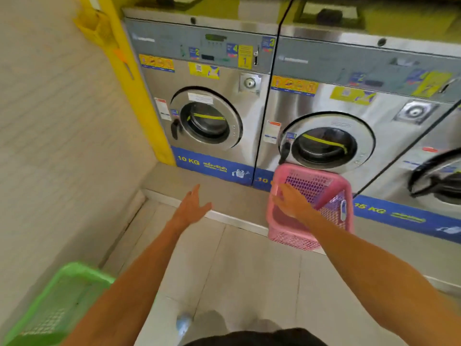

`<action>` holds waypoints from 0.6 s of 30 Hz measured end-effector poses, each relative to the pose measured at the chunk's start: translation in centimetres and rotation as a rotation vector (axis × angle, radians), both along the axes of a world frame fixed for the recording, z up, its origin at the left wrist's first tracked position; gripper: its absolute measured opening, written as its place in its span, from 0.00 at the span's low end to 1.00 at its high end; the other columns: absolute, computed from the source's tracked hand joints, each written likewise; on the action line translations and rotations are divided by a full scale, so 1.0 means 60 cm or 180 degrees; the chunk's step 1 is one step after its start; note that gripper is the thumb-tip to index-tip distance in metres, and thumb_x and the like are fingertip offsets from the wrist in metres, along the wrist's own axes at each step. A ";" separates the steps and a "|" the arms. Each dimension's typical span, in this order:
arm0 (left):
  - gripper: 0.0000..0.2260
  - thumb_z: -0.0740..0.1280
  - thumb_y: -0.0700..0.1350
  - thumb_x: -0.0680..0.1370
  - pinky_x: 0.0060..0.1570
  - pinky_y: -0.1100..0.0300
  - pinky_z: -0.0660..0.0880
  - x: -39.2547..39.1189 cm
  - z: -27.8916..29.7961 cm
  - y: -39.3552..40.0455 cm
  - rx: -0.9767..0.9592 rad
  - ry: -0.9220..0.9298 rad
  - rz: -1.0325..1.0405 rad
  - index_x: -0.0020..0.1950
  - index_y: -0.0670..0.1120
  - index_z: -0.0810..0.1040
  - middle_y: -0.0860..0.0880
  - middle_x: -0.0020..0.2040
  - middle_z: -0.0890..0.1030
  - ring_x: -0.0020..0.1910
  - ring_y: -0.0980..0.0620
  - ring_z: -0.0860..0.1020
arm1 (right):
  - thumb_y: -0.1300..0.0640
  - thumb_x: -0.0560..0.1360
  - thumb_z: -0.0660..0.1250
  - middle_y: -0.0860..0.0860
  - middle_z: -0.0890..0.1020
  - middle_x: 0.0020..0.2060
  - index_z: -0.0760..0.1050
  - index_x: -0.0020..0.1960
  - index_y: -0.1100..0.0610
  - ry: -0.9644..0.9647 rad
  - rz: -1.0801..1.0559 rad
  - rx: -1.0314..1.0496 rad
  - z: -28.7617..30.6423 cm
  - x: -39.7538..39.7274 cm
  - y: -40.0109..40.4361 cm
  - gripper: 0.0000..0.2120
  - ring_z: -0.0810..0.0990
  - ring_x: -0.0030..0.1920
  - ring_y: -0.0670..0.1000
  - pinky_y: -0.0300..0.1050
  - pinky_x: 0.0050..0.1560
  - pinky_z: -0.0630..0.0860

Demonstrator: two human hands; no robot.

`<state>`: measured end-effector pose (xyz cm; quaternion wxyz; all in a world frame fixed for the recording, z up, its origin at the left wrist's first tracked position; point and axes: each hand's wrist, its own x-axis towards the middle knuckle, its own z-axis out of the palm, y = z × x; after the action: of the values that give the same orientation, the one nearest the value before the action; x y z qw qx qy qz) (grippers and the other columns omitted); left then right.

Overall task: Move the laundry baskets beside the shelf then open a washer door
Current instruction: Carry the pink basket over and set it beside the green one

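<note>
A pink laundry basket (pixel 324 193) leans tilted on the raised step in front of the middle washer (pixel 324 146), whose round door is closed. My right hand (pixel 290 201) reaches over the basket's near rim with fingers straight, holding nothing. Left of it, my left hand (pixel 192 206) hovers open above the step. A green laundry basket (pixel 57 305) stands on the floor at the lower left, against the wall. The left washer (pixel 207 121) has its round door closed, with a black handle on the door's left side.
A tiled wall (pixel 62 133) runs along the left, meeting a yellow post (pixel 139 96) beside the left washer. A third washer (pixel 439 181) shows at the right edge. The low concrete step (pixel 224 193) runs under the machines. Light floor tiles (pixel 237 270) lie below.
</note>
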<state>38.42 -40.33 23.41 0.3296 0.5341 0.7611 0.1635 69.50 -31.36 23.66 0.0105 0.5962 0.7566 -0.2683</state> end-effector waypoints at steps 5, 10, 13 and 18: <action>0.38 0.68 0.50 0.80 0.76 0.52 0.57 0.114 -0.016 0.077 -0.0119 -0.0123 -0.0397 0.82 0.42 0.51 0.40 0.80 0.60 0.79 0.43 0.61 | 0.46 0.85 0.60 0.57 0.67 0.78 0.61 0.81 0.57 0.0037 -0.0521 -0.0080 -0.005 0.125 0.014 0.29 0.69 0.75 0.62 0.64 0.73 0.69; 0.36 0.68 0.50 0.80 0.74 0.51 0.60 0.170 -0.038 0.157 -0.0287 -0.0078 -0.0702 0.82 0.43 0.53 0.41 0.79 0.62 0.78 0.42 0.63 | 0.47 0.85 0.61 0.59 0.68 0.76 0.61 0.81 0.58 0.0075 -0.0862 -0.0155 -0.032 0.187 0.036 0.29 0.72 0.73 0.62 0.63 0.74 0.69; 0.36 0.68 0.49 0.81 0.75 0.50 0.59 0.198 -0.056 0.214 -0.0329 -0.0120 -0.0883 0.82 0.43 0.52 0.42 0.80 0.60 0.79 0.43 0.61 | 0.48 0.85 0.61 0.61 0.69 0.76 0.64 0.79 0.62 0.0068 -0.1117 -0.0248 -0.054 0.220 0.066 0.27 0.71 0.74 0.62 0.61 0.74 0.69; 0.35 0.68 0.48 0.81 0.77 0.48 0.60 0.229 -0.071 0.299 -0.0352 -0.0185 -0.1165 0.82 0.43 0.52 0.42 0.81 0.60 0.79 0.43 0.61 | 0.50 0.85 0.61 0.60 0.71 0.74 0.67 0.76 0.61 0.0153 -0.1461 -0.0257 -0.067 0.257 0.116 0.24 0.71 0.74 0.61 0.60 0.73 0.69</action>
<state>52.16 -22.41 19.14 0.4046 0.6398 0.6492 0.0742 84.89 -24.37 19.61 -0.0450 0.7451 0.5899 -0.3078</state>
